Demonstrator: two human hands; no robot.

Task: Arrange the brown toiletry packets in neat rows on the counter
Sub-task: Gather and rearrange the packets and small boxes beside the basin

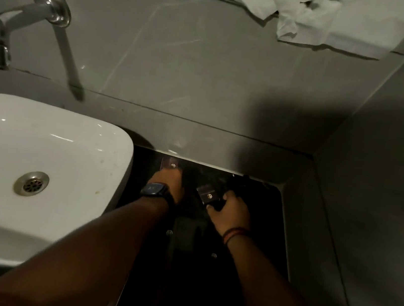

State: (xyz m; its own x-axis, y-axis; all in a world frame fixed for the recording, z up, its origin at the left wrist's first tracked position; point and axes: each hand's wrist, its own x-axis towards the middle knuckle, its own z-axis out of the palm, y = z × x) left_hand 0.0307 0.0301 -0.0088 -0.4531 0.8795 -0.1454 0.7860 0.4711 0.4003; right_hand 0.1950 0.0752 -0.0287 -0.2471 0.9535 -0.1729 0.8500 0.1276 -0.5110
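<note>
dim bathroom corner, seen from above. white basin (34, 166) sits at the left, its drain (31, 183) in the bowl. one chrome tap (17, 25) comes out of the grey wall above it. white crumpled cloth (323, 16) lies on the ledge at the top right. black counter (273, 233) fills the gap between basin and right-hand wall; heavy shadow over most of it.

packets: two can be made out for certain. first brown packet (170, 165) lies at the back edge of the counter, against the wall strip, just past the left fingers. second brown packet (208, 195) sits tilted, nearer the middle. a few small glints lower down on the counter may be more packets, too dark to count.

left hand (168, 183) reaches flat toward the back packet, fingers hidden in shadow; how far they spread i cannot tell. one dark watch (154, 189) on that wrist. right hand (232, 214) is closed around the near end of the tilted packet, thumb on its lower edge. one red-and-black band (234, 233) on that wrist. both forearms cross the lower counter and hide much of it.
</note>
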